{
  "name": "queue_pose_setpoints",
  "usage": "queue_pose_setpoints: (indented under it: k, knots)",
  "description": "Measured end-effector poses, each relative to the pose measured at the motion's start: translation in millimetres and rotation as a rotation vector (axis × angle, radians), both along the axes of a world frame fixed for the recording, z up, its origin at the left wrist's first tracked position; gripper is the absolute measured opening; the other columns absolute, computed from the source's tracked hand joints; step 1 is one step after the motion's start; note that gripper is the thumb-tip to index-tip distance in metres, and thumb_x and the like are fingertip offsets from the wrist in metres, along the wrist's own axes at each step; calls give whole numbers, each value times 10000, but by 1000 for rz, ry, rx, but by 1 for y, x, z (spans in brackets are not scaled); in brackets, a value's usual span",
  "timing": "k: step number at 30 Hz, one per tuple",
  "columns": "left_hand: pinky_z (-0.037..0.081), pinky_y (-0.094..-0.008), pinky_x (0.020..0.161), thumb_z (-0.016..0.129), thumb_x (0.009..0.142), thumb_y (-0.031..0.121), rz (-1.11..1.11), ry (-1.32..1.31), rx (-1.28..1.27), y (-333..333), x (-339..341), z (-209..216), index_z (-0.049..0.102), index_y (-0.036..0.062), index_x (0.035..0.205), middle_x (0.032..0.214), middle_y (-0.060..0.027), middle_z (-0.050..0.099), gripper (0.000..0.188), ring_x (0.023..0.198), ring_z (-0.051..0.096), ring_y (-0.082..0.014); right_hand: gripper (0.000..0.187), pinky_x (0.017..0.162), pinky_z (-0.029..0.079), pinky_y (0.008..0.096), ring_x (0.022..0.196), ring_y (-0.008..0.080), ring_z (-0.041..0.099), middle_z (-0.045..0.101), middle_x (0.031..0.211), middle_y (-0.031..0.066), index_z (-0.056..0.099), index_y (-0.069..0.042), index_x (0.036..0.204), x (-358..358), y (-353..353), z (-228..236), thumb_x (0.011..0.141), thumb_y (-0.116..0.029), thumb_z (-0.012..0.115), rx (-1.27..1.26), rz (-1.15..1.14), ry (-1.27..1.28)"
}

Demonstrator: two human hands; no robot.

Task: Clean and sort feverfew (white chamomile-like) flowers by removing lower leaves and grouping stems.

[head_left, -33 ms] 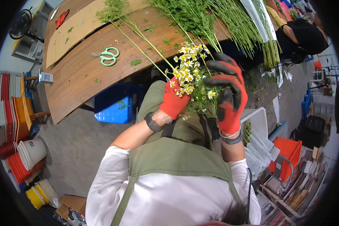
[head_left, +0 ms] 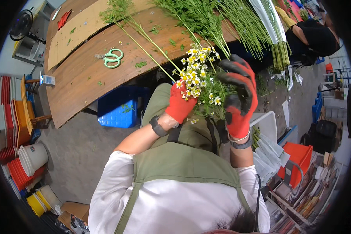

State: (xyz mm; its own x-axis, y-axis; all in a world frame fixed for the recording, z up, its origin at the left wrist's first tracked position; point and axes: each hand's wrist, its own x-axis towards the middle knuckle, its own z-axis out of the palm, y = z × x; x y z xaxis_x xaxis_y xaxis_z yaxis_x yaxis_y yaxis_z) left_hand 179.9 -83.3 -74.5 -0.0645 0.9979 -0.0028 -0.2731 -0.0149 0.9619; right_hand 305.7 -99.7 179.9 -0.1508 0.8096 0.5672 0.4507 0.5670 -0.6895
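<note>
My left hand [head_left: 179, 102], in a red work glove, is closed around a bunch of chamomile flowers [head_left: 194, 74]. The small white heads with yellow centres cluster just above the glove, over my lap. To their right my right hand [head_left: 241, 93], in a red glove with black palm and fingers, is held open with curved fingers. Nothing shows in its grip, and it stands close to the feathery green foliage [head_left: 212, 105] hanging below the blooms. Where the stems run inside my left fist is hidden.
On the brown wooden table [head_left: 76, 84] lie green-handled scissors [head_left: 111, 58], a cardboard sheet [head_left: 76, 35] and leafy green stems [head_left: 187, 15]. A blue stool [head_left: 117, 107] stands under the table edge. Sleeved bundles [head_left: 271, 156] sit at my right. Another person [head_left: 316, 37] is at the far right.
My right hand has shifted slightly right, away from the blooms, and its fingers have turned a little. A few low flower heads have moved slightly. The left hand stays in place.
</note>
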Motion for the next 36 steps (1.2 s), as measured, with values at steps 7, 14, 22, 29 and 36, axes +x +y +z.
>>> queue_pose_setpoints:
  k: [7,14,22,29,36]
  knots:
    - [539,-434,784,720,793,142,-195,797,412,4,-26,86,638,86,1130,948,-76,691,351,883,672,-317,403,1161,273,531,1397,392,391,602,1392,75,742,-226,1179,-13,0,7,781,-257,791,174,-88,-514]
    - [525,-385,688,669,789,17,-80,433,288,-7,-17,75,641,84,1102,898,-30,686,321,811,673,-259,315,1155,244,553,1412,393,372,560,1437,40,753,-235,1099,-27,17,3,788,-270,787,169,-125,-658]
    - [540,-439,710,705,778,72,-128,298,329,3,-18,91,678,58,1038,933,-124,709,262,849,672,-377,280,1144,295,549,1385,393,415,634,1329,66,762,-166,1028,-12,21,5,789,-311,780,89,85,-345]
    - [501,-465,784,712,847,151,-101,653,477,-1,-22,93,689,79,1027,995,-127,688,195,929,629,-358,846,1138,343,456,1338,342,497,613,1325,193,694,8,1162,36,8,-20,909,-765,459,-73,122,246]
    - [493,-417,847,702,886,129,-69,653,512,-7,-24,66,653,78,1141,1038,-80,694,265,991,639,-289,871,1177,307,418,1382,308,461,537,1433,185,438,22,1467,62,-8,-79,862,-565,658,-272,-2,426]
